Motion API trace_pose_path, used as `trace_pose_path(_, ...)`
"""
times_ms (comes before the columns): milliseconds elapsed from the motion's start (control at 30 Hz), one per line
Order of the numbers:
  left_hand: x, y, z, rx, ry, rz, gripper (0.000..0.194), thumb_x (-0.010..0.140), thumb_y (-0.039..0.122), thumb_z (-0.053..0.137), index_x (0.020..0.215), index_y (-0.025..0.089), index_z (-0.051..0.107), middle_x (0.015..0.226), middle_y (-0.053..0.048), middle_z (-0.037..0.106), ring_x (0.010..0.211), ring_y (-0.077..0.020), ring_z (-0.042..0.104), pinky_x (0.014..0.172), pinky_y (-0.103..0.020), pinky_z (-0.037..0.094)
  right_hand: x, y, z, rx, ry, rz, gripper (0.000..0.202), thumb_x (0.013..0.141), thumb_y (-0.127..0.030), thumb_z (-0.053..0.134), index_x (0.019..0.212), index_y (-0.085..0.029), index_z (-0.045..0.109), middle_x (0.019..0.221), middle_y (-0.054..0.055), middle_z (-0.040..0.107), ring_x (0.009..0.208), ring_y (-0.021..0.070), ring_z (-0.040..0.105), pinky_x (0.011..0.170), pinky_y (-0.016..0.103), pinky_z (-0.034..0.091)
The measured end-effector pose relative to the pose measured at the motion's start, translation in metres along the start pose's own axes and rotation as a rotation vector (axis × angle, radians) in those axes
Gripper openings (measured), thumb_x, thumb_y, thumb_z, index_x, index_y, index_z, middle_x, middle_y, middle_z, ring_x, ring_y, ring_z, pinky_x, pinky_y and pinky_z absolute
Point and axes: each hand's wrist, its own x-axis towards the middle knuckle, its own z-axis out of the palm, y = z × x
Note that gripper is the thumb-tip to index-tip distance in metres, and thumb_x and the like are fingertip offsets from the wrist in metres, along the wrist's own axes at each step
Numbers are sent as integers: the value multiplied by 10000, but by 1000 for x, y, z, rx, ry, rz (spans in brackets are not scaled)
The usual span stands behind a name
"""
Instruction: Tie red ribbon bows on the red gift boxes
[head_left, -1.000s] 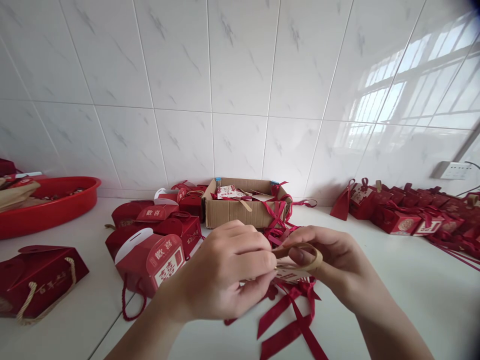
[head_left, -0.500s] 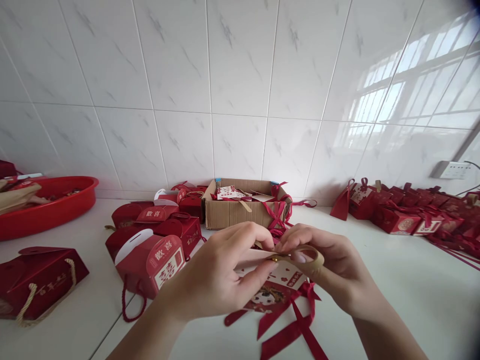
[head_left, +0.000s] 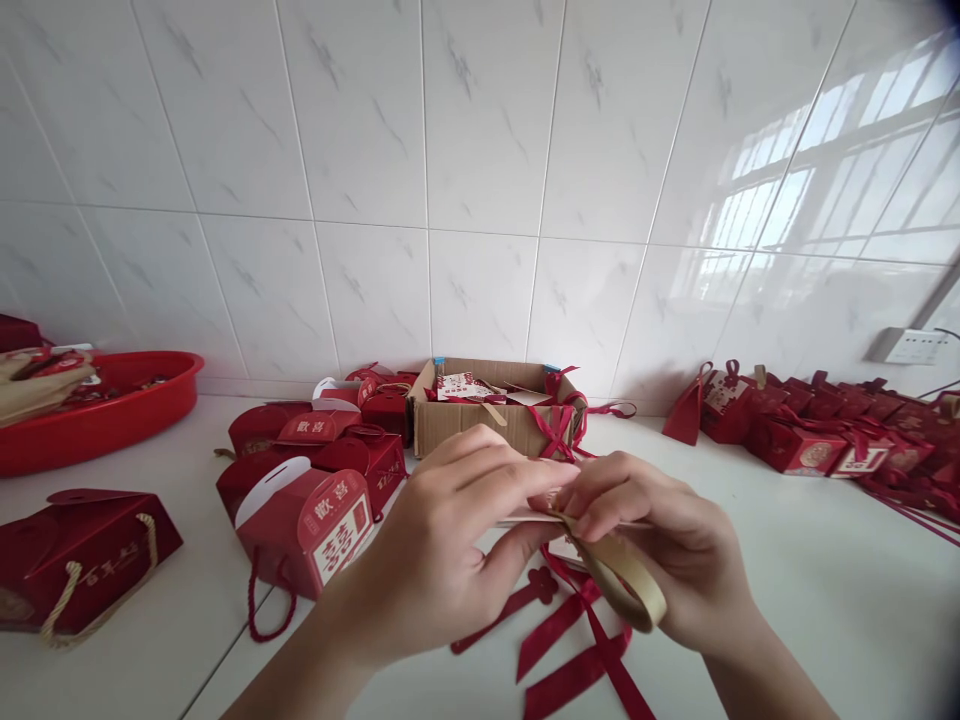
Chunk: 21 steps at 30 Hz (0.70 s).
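Pinching at one spot from opposite sides, the hands meet over a pale card [head_left: 521, 519] seen almost edge-on, its long edge running left to right between them. The left hand [head_left: 450, 540] grips the card between thumb and fingers; the right hand [head_left: 686, 545] pinches the base of a gold ribbon loop [head_left: 637, 592], though its lower fingers are partly hidden. The loop's long axis slants down and rightward from that pinch, nearer the right hand, above red ribbons [head_left: 555, 632] on the tabletop [head_left: 787, 590], with the cardboard box [head_left: 487, 432] beyond
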Motion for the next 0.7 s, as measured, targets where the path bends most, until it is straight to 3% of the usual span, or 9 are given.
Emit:
trace_pose_path(200,1,0,4,4,16,13,289,752,-1,616,993,156,642,814,-31,638,789,-150,541,733,-299,493,0,-4,-3,-55,-15,-52,302,809,30,473,878,-195,661,847,46,596,802,161,603,691,306,515)
trace_pose_path(433,2,6,2,-25,-11,-75,214,766,8,604,905,170,620,854,-12,635,808,-129,565,763,-273,485,2,-5,-2,-60,-31,-78,328,812,51,452,888,-191,660,839,46,608,798,159,608,709,320,525)
trace_pose_path(700,2,5,3,-62,85,-35,183,761,-8,614,803,170,601,762,6,637,728,-110,578,664,-236,487,-2,-2,-1,-49,14,-4,294,816,16,493,894,-223,647,863,38,547,832,160,576,716,311,508)
